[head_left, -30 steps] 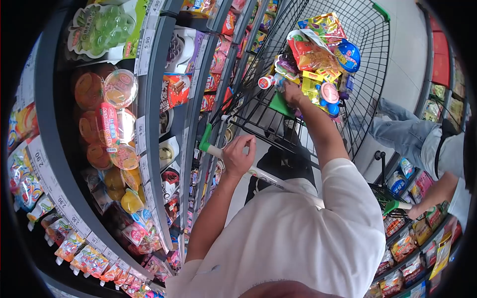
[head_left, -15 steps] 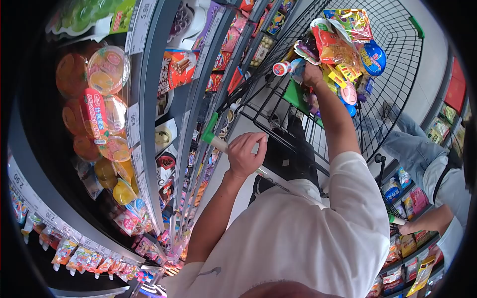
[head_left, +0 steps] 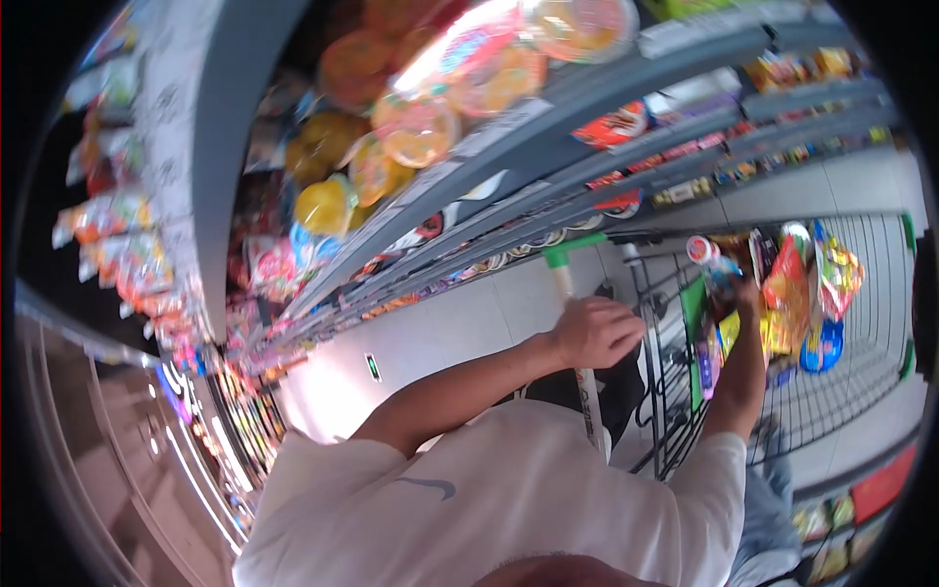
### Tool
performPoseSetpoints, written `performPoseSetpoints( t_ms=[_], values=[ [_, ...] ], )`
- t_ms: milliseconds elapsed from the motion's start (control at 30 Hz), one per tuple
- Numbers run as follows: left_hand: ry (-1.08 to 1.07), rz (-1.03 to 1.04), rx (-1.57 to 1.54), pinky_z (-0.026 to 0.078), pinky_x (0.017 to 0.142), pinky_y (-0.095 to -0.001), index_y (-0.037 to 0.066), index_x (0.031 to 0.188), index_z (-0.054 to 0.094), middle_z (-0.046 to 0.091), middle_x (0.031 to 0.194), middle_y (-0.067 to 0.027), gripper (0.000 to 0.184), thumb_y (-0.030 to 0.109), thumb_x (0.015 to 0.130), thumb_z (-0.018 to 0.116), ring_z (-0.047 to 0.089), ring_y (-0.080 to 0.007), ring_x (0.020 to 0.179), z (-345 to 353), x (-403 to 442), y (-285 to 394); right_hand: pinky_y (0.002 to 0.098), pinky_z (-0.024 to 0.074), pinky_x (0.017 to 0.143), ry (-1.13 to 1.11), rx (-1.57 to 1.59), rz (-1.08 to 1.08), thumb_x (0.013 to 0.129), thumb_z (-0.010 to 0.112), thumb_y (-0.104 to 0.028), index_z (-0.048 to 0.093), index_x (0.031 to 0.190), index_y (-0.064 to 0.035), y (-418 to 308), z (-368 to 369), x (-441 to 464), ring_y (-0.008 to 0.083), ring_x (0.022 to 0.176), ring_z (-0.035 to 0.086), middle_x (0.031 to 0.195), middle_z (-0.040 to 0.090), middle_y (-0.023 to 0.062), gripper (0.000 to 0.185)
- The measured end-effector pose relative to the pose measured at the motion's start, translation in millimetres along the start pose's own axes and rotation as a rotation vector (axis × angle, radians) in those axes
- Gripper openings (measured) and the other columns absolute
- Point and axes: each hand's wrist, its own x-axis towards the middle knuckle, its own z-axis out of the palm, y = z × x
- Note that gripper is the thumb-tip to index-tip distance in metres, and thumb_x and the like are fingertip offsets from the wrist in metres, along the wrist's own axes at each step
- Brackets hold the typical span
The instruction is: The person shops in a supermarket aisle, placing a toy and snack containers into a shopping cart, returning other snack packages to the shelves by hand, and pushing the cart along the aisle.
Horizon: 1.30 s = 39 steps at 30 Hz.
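My left hand (head_left: 599,335) is closed over the cart's white handle bar (head_left: 590,406), just below its green end piece (head_left: 567,252). Inside the wire shopping cart (head_left: 866,396), my right hand (head_left: 747,298) is among the packaged snacks. A small bottle (head_left: 722,265) with a red-and-white cap sticks out from that hand, which appears closed on its lower part; the fingertips are hidden. Beside the hand lie a red-and-clear snack bag (head_left: 788,279), yellow packs (head_left: 781,333), a colourful bag (head_left: 837,272) and a blue round-topped pack (head_left: 823,345).
A shelf (head_left: 489,127) of snacks runs along the far side, with jelly cups (head_left: 416,127) on it. Hanging candy bags (head_left: 122,240) are at the left. Another person's leg in jeans (head_left: 770,509) is near the cart's lower side.
The view has turned, so the cart now lies at the right and the shelf runs across the top. Both hands keep their places, on the handle and in the cart.
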Motion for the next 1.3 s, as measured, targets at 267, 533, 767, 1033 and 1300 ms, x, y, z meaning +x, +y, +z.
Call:
performPoseSetpoints(
  t_ms=[267, 533, 767, 1033, 1300],
  values=[
    [0.022, 0.021, -0.031, 0.054, 0.062, -0.0385, 0.01, 0.085, 0.068, 0.063, 0.073, -0.0037, 0.003, 0.013, 0.084, 0.069, 0.065, -0.0245, 0.071, 6, -9, -3, 0.0501, 0.0483, 0.089, -0.117, -0.531, 0.233, 0.09, 0.069, -0.031, 0.058, 0.119, -0.0038, -110, -23, 18, 0.0457, 0.11, 0.062, 0.115, 0.067, 0.0254, 0.041],
    [0.047, 0.035, -0.025, 0.053, 0.059, -0.0399, 0.012, 0.083, 0.069, 0.062, 0.072, -0.004, 0.003, 0.015, 0.085, 0.068, 0.065, -0.025, 0.068, 2, -11, -6, 0.0442, 0.0503, 0.083, -0.084, -0.366, 0.2, 0.09, 0.067, -0.029, 0.061, 0.118, -0.0017, -139, -67, 1, 0.0368, 0.093, 0.066, 0.107, 0.068, 0.0198, 0.04],
    [0.011, 0.014, -0.107, 0.055, 0.064, -0.0374, 0.012, 0.085, 0.074, 0.071, 0.08, -0.0036, 0.003, 0.014, 0.083, 0.072, 0.069, -0.0253, 0.073, 6, -6, -4, 0.0342, 0.0545, 0.062, 0.186, -0.001, 0.434, 0.093, 0.072, -0.029, 0.06, 0.103, -0.0014, -207, -81, -50, 0.0189, 0.071, 0.066, 0.093, 0.069, 0.0111, 0.032],
    [-0.176, -0.108, -0.187, 0.055, 0.068, -0.039, 0.014, 0.101, 0.072, 0.072, 0.086, -0.005, 0.016, 0.021, 0.087, 0.071, 0.07, -0.0276, 0.078, -4, -5, -2, 0.0316, 0.0593, 0.076, 0.36, 0.427, 0.488, 0.1, 0.064, -0.023, 0.058, 0.114, -0.0019, -367, -32, -113, 0.0155, 0.086, 0.068, 0.103, 0.067, 0.0071, 0.026],
    [-0.105, 0.164, -0.174, 0.053, 0.073, -0.044, 0.009, 0.103, 0.059, 0.063, 0.09, -0.0082, 0.028, 0.014, 0.081, 0.075, 0.065, -0.0314, 0.086, -11, -22, -7, 0.0308, 0.0564, 0.075, 0.457, 0.755, 0.39, 0.102, 0.059, -0.022, 0.057, 0.114, -0.0054, -454, 64, -176, 0.0138, 0.093, 0.066, 0.104, 0.064, 0.0048, 0.021]
  ],
)
